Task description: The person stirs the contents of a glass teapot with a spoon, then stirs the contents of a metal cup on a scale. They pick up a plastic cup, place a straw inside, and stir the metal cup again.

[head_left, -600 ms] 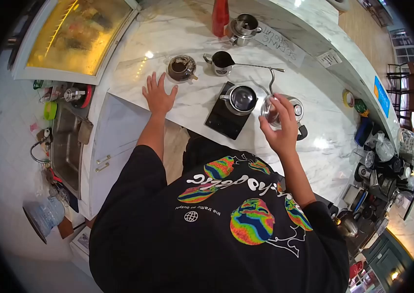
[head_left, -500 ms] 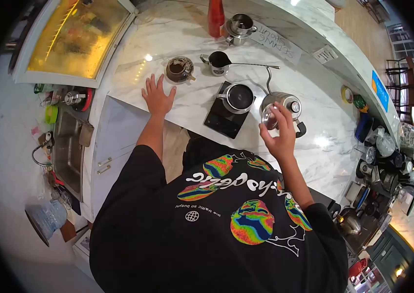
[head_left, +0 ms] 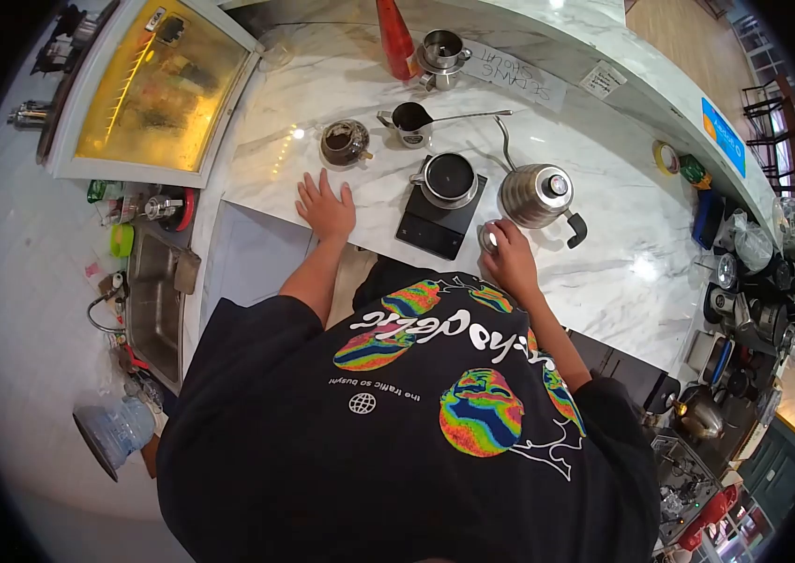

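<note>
Marble counter [head_left: 604, 244] carries everything. Right hand [head_left: 510, 255] closes around a small round metal lid [head_left: 488, 235], which rests low on the counter between the black scale [head_left: 437, 223] and the gooseneck kettle [head_left: 536, 194]. Left hand [head_left: 327, 206] lies flat with fingers spread, holding nothing, just below the glass cup [head_left: 344, 141] of dark coffee. A steel cup [head_left: 449, 176] stands on the scale.
</note>
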### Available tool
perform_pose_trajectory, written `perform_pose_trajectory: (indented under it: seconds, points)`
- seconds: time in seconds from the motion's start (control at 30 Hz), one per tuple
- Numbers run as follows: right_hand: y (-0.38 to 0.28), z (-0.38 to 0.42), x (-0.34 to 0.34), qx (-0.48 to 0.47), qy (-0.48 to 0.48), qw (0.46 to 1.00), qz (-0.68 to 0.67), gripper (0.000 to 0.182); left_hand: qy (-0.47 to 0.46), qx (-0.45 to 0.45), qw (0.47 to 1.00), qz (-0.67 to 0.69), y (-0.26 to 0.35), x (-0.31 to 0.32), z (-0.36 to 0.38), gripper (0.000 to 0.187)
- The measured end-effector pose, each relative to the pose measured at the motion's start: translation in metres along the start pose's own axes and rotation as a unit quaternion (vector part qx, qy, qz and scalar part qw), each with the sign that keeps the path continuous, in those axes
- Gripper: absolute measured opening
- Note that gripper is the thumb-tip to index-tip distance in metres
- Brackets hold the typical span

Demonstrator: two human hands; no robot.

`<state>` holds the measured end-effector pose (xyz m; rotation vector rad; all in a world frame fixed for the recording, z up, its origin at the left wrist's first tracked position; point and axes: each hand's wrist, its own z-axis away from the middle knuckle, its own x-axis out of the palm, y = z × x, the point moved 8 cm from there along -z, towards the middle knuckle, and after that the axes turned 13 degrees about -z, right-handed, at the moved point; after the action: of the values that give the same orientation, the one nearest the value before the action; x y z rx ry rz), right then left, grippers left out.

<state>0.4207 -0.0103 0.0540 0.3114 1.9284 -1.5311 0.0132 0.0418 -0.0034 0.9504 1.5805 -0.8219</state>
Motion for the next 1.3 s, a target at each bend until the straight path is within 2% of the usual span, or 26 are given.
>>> perform_pose_trajectory:
  seconds: [0.23,0.33,0.43,0.47,0.57,0.6,0.7,0.8,0.93,1.03,1.07,1.17,1.3]
  points:
    - [0.003,0.005,0.0,-0.017,0.036,0.999,-0.001,0.057,-0.009,0.025,1.0,0.017,0.002,-0.001,0.013,0.067]
    - [-0.007,0.004,-0.013,-0.033,0.106,0.994,-0.003,0.049,0.002,0.047,0.999,0.018,0.0,-0.005,0.016,0.067]
    - [-0.013,-0.002,-0.024,0.074,0.115,0.986,-0.091,0.038,-0.006,0.058,0.998,0.034,-0.004,-0.007,0.022,0.068]
    - [-0.023,-0.006,-0.033,0.075,0.166,0.976,-0.124,0.029,-0.007,0.063,0.997,0.045,-0.004,-0.007,0.023,0.068]
    - [-0.045,-0.034,-0.048,0.089,0.2,0.942,-0.255,0.029,0.003,0.077,0.996,0.053,-0.003,-0.008,0.023,0.068]
    - [-0.054,-0.045,-0.055,0.062,0.223,0.939,-0.254,0.027,0.008,0.082,0.995,0.05,-0.005,-0.009,0.023,0.068]
    - [-0.052,-0.077,-0.061,0.085,0.26,0.908,-0.318,0.03,0.026,0.109,0.993,0.035,-0.007,-0.022,0.017,0.066]
    - [-0.055,-0.106,-0.069,0.138,0.299,0.879,-0.344,0.042,0.014,0.14,0.988,0.059,-0.012,-0.028,0.008,0.063]
    - [-0.065,-0.143,-0.078,0.248,0.294,0.881,-0.277,0.057,0.017,0.181,0.979,0.097,-0.02,-0.031,0.001,0.062]
    - [-0.057,-0.169,-0.069,0.248,0.286,0.861,-0.338,0.054,0.022,0.203,0.973,0.105,-0.023,-0.031,-0.001,0.061]
    - [-0.048,-0.174,-0.064,0.235,0.3,0.861,-0.336,0.044,0.022,0.208,0.972,0.109,-0.024,-0.03,-0.002,0.061]
    - [-0.063,-0.183,-0.058,0.18,0.279,0.883,-0.332,0.037,0.014,0.246,0.962,0.12,-0.026,-0.027,-0.01,0.061]
    - [-0.112,-0.17,-0.063,0.128,0.265,0.932,-0.213,0.031,-0.015,0.339,0.93,0.141,-0.031,-0.031,-0.031,0.061]
